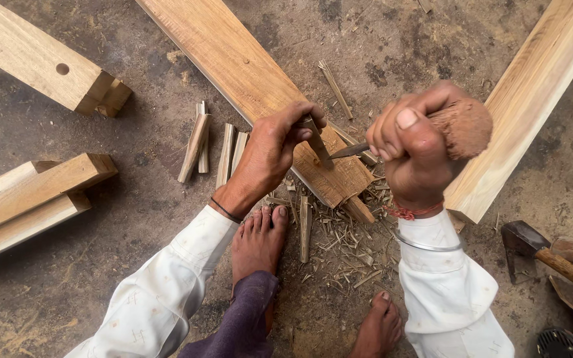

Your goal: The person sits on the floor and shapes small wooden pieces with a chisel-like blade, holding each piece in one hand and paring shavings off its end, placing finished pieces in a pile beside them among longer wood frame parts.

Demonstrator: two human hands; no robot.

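Chisel (318,142) gripped in left hand (270,156) on plank (260,86) end; right hand (412,142) fisted round wooden mallet (465,126); chips (339,238) litter floor.

We see only part of the dark metal chisel blade (347,151), its handle buried inside our right hand (411,147). The long pale wooden plank (247,73) runs off the top edge. The wooden-handled hammer (544,250) and a black round object (562,345) are cut by the right edge.
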